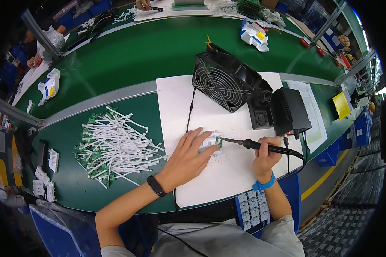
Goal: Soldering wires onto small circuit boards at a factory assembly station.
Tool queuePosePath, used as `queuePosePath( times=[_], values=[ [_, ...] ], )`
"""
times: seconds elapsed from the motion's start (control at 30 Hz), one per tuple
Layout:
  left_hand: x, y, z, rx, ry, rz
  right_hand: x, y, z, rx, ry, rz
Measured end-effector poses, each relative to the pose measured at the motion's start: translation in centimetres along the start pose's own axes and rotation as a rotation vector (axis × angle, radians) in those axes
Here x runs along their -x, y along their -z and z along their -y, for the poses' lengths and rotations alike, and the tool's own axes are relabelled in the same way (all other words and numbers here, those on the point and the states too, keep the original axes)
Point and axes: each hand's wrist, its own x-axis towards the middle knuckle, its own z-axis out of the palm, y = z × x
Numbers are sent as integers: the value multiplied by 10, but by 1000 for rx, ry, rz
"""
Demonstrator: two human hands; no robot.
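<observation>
My right hand (266, 157) grips a black soldering iron (251, 144), its metal tip pointing left. The tip reaches a small green circuit board (219, 141) at the right end of a white plastic part (207, 141). With fingers stretched over that part, my left hand (188, 158) holds it against the white work sheet (233, 171). Its fingers and thumb partly hide the part. To the left of this hand lies a big heap of white cable bundles (120, 139) with green boards at their ends.
A black fan (223, 81) with a wire guard stands behind my hands. Right of it sits a black box-shaped unit (291, 110). Several white plastic pieces (52, 160) lie at the far left. Below the table edge, a blue tray (240, 210) holds white parts.
</observation>
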Motion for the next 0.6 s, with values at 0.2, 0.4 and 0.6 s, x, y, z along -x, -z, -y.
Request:
queuePosePath(
  times=[0.2,0.4,0.6],
  values=[
    [0,0,0,2,2,0,0,0,2,-26,5,-16],
    [0,0,0,4,2,0,-3,-1,-2,20,62,18],
    [-1,0,0,5,10,11,-3,-1,-4,48,127,16]
  ],
)
